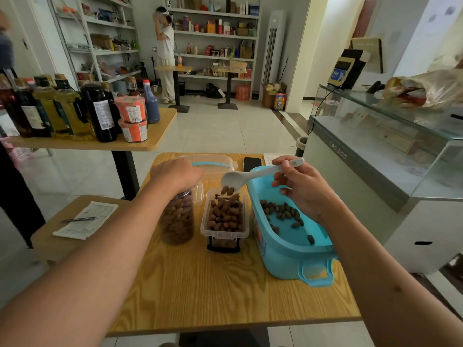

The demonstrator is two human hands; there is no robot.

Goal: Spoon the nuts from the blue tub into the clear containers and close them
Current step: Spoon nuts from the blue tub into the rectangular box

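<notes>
On the wood-grain worktop [225,291] the person's right hand [303,189] pinches the handle of a smooth white plastic spoon [240,177], its bowl tipped over the open rectangular clear container [224,216] so that glossy brown oval nuts [226,190] drop onto the heap inside. The left hand [175,172] rests on top of the tall round clear jar [177,219], packed full of the same nuts, fingers curled down round its top. Just right of the container sits the oblong blue tub [288,249], with only a scatter of dark nuts on its floor; a clear lid with a blue handle [211,164] lies behind.
</notes>
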